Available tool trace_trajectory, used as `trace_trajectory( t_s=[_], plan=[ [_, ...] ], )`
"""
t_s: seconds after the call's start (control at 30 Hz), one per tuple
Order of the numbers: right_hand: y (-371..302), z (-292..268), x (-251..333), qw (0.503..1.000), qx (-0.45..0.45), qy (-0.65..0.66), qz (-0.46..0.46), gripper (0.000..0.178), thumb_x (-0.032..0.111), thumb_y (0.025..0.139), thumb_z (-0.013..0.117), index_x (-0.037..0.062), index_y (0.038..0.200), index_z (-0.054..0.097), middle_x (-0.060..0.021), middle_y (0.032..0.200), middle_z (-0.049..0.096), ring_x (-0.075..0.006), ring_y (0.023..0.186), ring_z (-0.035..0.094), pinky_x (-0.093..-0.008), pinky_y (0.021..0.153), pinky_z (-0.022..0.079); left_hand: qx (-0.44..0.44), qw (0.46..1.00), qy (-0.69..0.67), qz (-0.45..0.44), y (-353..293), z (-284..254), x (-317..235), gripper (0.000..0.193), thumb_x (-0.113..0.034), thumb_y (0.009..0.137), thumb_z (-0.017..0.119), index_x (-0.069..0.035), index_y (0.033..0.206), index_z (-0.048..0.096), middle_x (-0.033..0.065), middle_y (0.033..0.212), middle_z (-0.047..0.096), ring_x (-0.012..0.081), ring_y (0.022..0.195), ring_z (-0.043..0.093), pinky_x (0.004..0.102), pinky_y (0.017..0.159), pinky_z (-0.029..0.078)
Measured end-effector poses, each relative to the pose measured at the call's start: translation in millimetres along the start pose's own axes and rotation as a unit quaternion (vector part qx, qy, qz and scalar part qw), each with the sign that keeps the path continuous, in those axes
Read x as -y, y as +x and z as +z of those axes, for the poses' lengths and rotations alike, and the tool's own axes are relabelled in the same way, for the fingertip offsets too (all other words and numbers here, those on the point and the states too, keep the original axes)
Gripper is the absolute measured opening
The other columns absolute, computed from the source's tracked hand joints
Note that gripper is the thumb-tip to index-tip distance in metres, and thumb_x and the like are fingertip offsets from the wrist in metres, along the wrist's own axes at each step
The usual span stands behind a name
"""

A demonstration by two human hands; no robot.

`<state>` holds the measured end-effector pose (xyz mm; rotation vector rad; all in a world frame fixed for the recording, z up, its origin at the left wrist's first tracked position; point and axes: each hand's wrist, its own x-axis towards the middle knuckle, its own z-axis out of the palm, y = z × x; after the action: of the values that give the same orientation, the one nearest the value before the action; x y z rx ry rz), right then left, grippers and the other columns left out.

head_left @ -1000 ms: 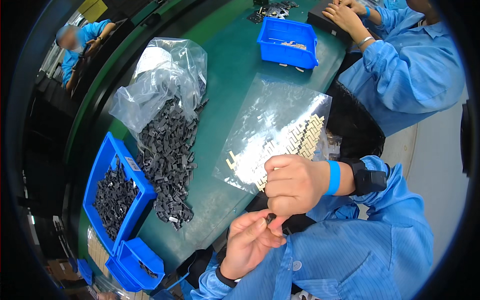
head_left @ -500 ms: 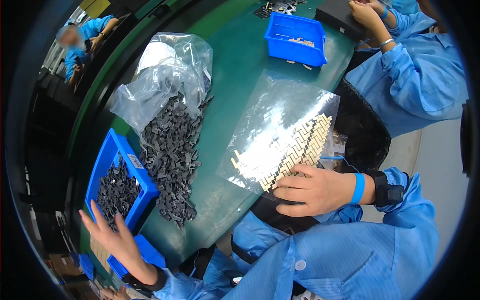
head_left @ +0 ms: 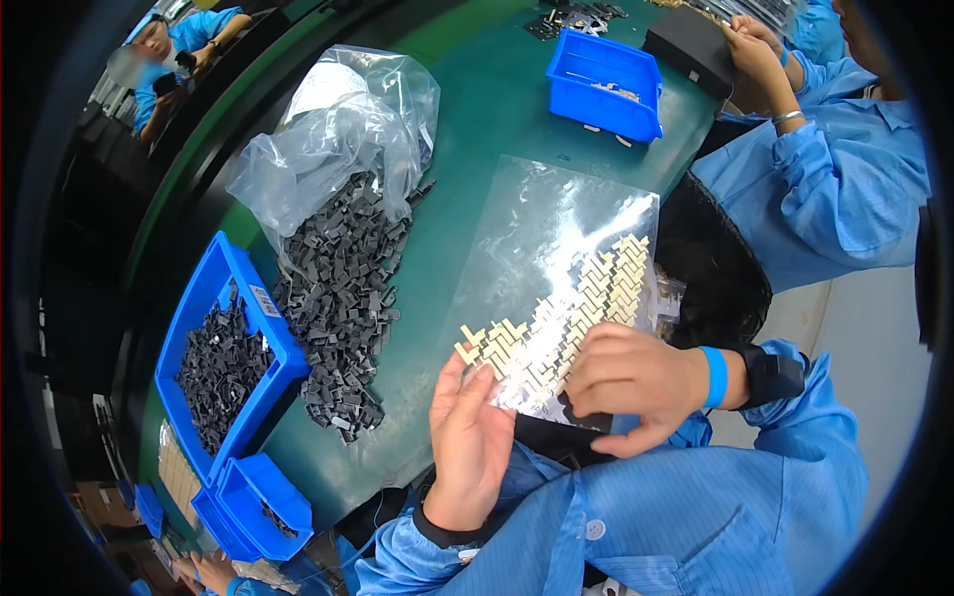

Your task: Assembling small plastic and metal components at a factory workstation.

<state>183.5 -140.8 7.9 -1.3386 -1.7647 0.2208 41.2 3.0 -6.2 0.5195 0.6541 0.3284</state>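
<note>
Thin cream-coloured L-shaped pieces [head_left: 611, 288] lie in slanting rows on a clear plastic sheet [head_left: 527, 214] at the table's near edge. My left hand [head_left: 467, 442] is closed on the sheet's near left corner, thumb on top and some fingers hidden below. Over the near right part of the rows is my right hand [head_left: 636, 382], its fingers curled and pressed together, thumb lower down. Whatever its fingertips may hold cannot be made out. Left of the sheet, small dark grey parts [head_left: 343, 298] are heaped, spilling from a clear plastic bag [head_left: 343, 139].
A long blue bin [head_left: 283, 343] of dark parts stands at left, with a smaller blue bin [head_left: 263, 512] nearer. Another blue bin [head_left: 606, 89] and a black box [head_left: 689, 50] sit at the far right. A co-worker's sleeve [head_left: 845, 169] is close on the right.
My left hand has come from above the long blue bin to the sheet's corner and closed there. My right fingers, stretched out before, are now curled. More rows show at the sheet's left.
</note>
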Motion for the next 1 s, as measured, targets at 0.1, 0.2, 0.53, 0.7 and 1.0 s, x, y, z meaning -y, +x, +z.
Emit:
trace_trajectory(
  t_s=[0.1,0.2,0.53,0.7,1.0],
  plan=[
    [20.0,-3.5,-9.8,0.999,0.015,0.036,0.031,0.017,0.010,0.074,0.064,0.0017,0.087,0.057,-0.0083,0.089,0.055,-0.0247,0.079,0.053,-0.0347,0.071,0.043,0.000,1.000,0.008,0.024,3.7,-4.5,9.5,0.028,-0.002,0.088,0.050,-0.005,0.115,0.042,0.0095,0.105,0.059,0.0181,0.099,0.057,0.0338,0.088,0.046],
    [40.4,13.8,-35.3,1.000,-0.020,0.014,0.015,0.017,0.012,0.077,0.064,0.0022,0.089,0.058,-0.0086,0.092,0.056,-0.0247,0.081,0.054,-0.0349,0.072,0.043,-0.005,0.997,0.016,0.079,6.9,-9.2,16.4,0.020,-0.003,0.088,0.053,-0.006,0.106,0.045,0.0095,0.102,0.060,0.0168,0.094,0.059,0.0327,0.085,0.048],
    [57.0,27.5,-49.5,0.995,0.017,0.044,0.086,0.016,0.017,0.075,0.061,0.0008,0.077,0.059,-0.0117,0.079,0.056,-0.0290,0.080,0.055,-0.0382,0.070,0.044,-0.018,0.985,0.056,0.164,11.6,-4.8,27.8,0.018,0.001,0.085,0.055,-0.003,0.102,0.048,0.0101,0.096,0.059,0.0186,0.089,0.061,0.0328,0.079,0.053],
    [58.4,31.7,-52.5,0.993,0.010,0.016,0.115,0.016,0.016,0.074,0.059,0.0006,0.074,0.057,-0.0125,0.076,0.056,-0.0305,0.075,0.056,-0.0395,0.066,0.045,-0.025,0.984,0.068,0.163,15.8,-7.1,30.4,0.019,0.001,0.085,0.056,-0.003,0.102,0.048,0.0108,0.098,0.060,0.0188,0.089,0.061,0.0330,0.079,0.053],
    [55.1,14.2,-52.7,0.976,-0.162,-0.127,0.069,0.007,0.010,0.075,0.063,0.0045,0.080,0.059,-0.0061,0.076,0.055,-0.0258,0.067,0.054,-0.0355,0.060,0.043,-0.048,0.985,0.075,0.147,3.8,3.1,15.1,0.044,0.000,0.085,0.055,-0.007,0.124,0.035,0.0136,0.110,0.056,0.0189,0.095,0.058,0.0329,0.079,0.053]
  ],
)
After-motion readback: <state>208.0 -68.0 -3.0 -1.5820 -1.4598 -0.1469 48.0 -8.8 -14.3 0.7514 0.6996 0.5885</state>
